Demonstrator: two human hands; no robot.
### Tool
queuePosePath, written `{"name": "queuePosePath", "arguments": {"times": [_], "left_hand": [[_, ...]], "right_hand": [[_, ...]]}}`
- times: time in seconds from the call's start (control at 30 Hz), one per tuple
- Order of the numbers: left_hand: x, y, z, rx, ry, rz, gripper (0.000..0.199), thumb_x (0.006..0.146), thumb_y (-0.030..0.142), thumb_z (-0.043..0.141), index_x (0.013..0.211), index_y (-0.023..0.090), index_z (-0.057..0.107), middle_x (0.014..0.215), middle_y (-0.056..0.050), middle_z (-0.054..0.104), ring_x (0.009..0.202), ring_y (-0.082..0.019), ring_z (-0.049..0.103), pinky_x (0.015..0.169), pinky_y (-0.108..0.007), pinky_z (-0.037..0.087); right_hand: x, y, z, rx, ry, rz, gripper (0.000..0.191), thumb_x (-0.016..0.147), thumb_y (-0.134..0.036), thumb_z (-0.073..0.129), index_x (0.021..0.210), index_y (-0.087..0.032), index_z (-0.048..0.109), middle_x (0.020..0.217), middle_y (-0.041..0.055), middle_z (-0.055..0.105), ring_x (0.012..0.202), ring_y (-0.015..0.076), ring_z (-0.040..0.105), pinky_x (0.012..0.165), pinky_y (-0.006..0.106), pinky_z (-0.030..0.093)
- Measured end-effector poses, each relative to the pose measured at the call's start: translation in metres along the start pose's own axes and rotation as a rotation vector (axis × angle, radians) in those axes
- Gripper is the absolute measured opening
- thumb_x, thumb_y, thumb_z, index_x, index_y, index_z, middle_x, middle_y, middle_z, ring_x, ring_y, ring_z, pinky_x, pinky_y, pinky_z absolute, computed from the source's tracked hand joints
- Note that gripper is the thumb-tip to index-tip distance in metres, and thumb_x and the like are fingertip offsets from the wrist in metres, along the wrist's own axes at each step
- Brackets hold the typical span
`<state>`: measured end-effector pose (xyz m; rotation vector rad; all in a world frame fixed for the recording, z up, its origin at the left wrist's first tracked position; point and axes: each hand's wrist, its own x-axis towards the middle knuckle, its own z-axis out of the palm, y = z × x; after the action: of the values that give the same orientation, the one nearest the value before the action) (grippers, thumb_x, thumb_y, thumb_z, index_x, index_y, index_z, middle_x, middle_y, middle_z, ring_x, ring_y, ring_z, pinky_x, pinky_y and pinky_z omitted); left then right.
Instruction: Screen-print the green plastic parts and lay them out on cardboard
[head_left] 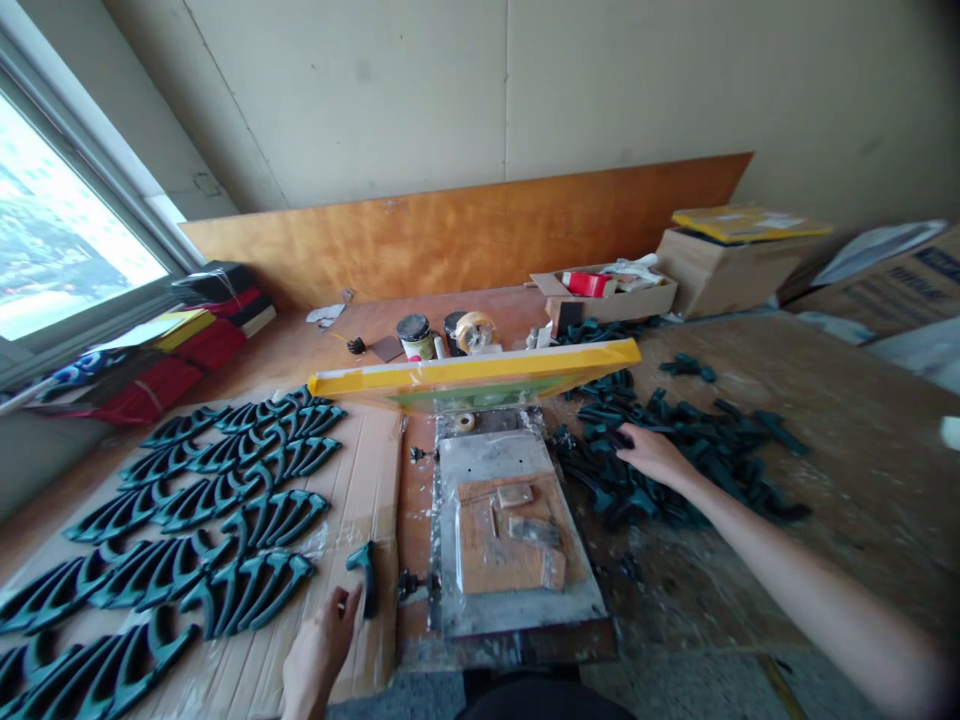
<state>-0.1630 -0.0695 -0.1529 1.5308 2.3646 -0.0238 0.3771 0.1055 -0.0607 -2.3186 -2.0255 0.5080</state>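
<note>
On the cardboard at left, my left hand (324, 640) has its fingers curled against a curved dark green plastic piece (367, 580). That piece lies apart from the rows of similar pieces (262, 590), which nest side by side. My right hand (652, 455) reaches over a loose heap of dark green plastic pieces (690, 430), its fingers closed at the heap's near-left side; the exact piece in them is hard to make out. Between my hands stands a metal plate (495, 620) carrying a wooden board (472, 570) with small blocks fixed on it.
A yellow-edged screen frame (480, 372) is raised behind the plate. Beyond it are a paint can (415, 335) and a tape roll (475, 332). Cardboard boxes (724, 275) stand at back right. Red and black boxes (142, 375) sit by the window. Black knobs (409, 583) stick out beside the plate.
</note>
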Motion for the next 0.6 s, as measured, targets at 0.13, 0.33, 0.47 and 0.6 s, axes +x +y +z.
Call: {"name": "queuePosePath", "arguments": {"times": [0.13, 0.33, 0.47, 0.6], "left_hand": [[0.008, 0.037, -0.046, -0.254, 0.162, -0.017, 0.037, 0.091, 0.050, 0.036, 0.077, 0.023, 0.058, 0.070, -0.004, 0.067, 0.071, -0.020, 0.066, 0.060, -0.024, 0.041], [0.020, 0.137, -0.140, -1.022, 0.372, 0.258, 0.037, 0.084, 0.054, 0.052, 0.083, 0.018, 0.062, 0.059, 0.003, 0.056, 0.051, -0.010, 0.052, 0.050, -0.019, 0.042], [0.018, 0.185, -0.185, -1.411, 0.461, 0.433, 0.040, 0.084, 0.059, 0.050, 0.092, 0.019, 0.056, 0.058, 0.005, 0.055, 0.046, -0.007, 0.047, 0.046, -0.017, 0.040], [0.019, 0.200, -0.200, -1.483, 0.411, 0.512, 0.050, 0.087, 0.063, 0.040, 0.074, 0.017, 0.055, 0.057, 0.002, 0.054, 0.046, -0.007, 0.046, 0.044, -0.018, 0.038]], "right_hand": [[-0.030, -0.044, 0.015, 0.738, -0.059, -0.161, 0.030, 0.075, -0.040, 0.063, 0.095, -0.018, 0.061, 0.087, 0.0056, 0.067, 0.075, 0.0208, 0.065, 0.064, 0.029, 0.053], [-0.065, -0.127, 0.077, 1.059, -0.167, -0.355, 0.026, 0.071, -0.035, 0.067, 0.091, -0.019, 0.063, 0.084, 0.0016, 0.066, 0.080, 0.0207, 0.064, 0.074, 0.035, 0.054], [-0.066, -0.130, 0.104, 0.626, 0.053, -0.671, 0.023, 0.081, -0.019, 0.052, 0.097, -0.021, 0.069, 0.096, 0.0044, 0.065, 0.088, 0.0185, 0.062, 0.083, 0.033, 0.050], [-0.072, -0.115, 0.111, 0.148, 0.235, -0.867, 0.039, 0.083, -0.008, 0.046, 0.109, -0.024, 0.069, 0.103, 0.0070, 0.064, 0.089, 0.0190, 0.061, 0.079, 0.031, 0.051]]}}
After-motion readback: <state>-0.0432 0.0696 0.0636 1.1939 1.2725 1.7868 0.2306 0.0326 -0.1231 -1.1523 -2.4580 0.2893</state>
